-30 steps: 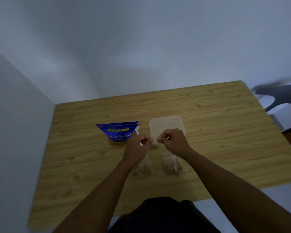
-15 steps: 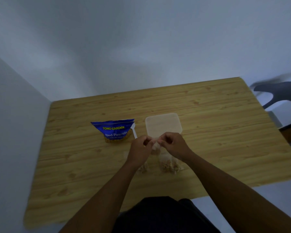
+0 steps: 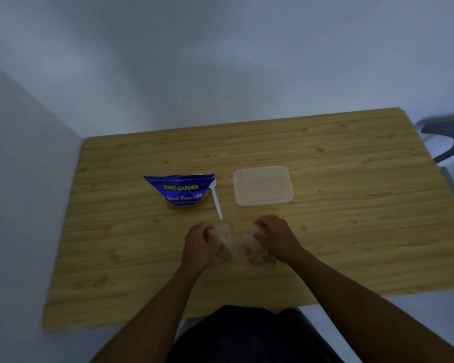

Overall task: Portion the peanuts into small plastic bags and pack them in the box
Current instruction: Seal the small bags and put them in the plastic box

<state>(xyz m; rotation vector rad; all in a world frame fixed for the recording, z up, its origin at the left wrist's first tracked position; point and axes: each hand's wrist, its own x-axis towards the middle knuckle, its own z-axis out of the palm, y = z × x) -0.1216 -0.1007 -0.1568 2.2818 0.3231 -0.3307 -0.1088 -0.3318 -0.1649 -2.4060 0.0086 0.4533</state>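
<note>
Left hand (image 3: 198, 243) rests low over the table (image 3: 351, 231), knuckles up, fingers curled around the twisted top of a small peanut bag (image 3: 224, 244). Right hand (image 3: 275, 235) mirrors it, fingers closed on the top of a second bag (image 3: 253, 251). Both forearms run in from the near edge and converge; the two bags lie just beside each other between the hands. Box (image 3: 263, 185), lid on, sits beyond the right hand. Blue peanut packet (image 3: 181, 191) lies beyond the left hand, a white spoon (image 3: 216, 199) against its right side.
</note>
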